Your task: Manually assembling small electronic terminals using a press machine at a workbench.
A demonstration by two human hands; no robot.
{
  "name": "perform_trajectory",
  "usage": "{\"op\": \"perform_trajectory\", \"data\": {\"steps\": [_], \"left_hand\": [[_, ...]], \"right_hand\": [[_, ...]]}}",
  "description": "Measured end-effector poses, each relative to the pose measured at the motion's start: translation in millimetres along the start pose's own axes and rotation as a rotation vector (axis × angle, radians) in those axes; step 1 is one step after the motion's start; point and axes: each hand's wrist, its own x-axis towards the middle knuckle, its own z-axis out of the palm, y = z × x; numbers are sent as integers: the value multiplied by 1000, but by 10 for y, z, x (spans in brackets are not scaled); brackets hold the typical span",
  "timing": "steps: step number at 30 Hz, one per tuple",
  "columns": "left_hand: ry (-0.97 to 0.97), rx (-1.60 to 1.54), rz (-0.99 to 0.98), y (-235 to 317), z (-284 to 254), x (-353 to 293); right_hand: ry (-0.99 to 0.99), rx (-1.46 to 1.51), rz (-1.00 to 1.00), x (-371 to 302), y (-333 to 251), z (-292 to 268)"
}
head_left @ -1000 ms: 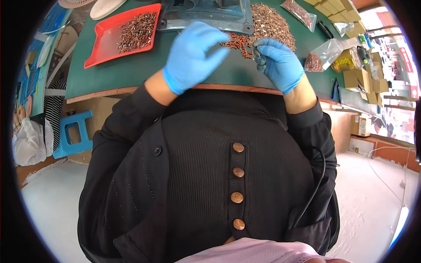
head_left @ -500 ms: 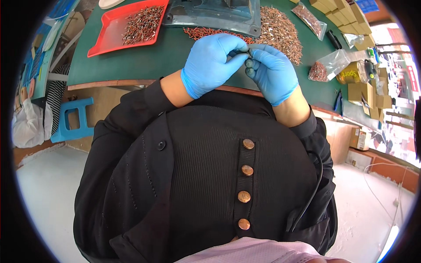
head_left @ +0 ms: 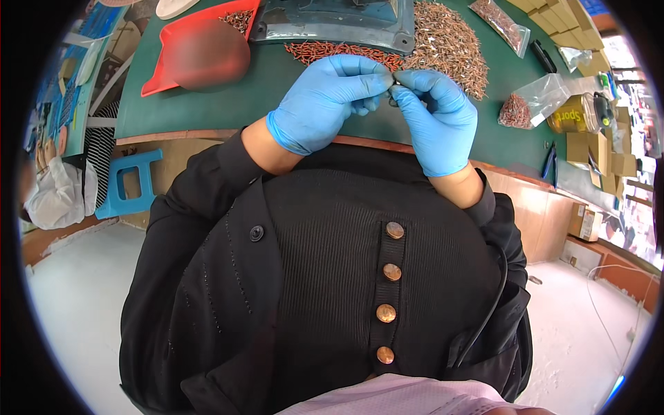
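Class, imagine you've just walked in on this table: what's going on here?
The person's left hand and right hand, both blue-gloved, pinch together above the near side of a green table. Anything between them is too small to identify. Just beyond lies a band of small reddish parts along a grey plastic piece. A large heap of small pieces is to the right, a red tray to the left.

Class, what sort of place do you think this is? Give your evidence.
Probably a small workshop for sorting or assembling little parts: a heap of tiny parts lies loose on a green-topped workbench, more fill part of a red tray, and cardboard boxes stand at the right.
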Motion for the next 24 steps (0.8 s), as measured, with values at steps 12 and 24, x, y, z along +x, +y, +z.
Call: {"op": "perform_trajectory", "data": {"steps": [12,24], "left_hand": [[116,716,340,43,18,-107],[404,1313,385,144,-791,199]], "right_hand": [[-72,-317,-123,-2,-40,27],[-268,-307,218,13,335,130]]}}
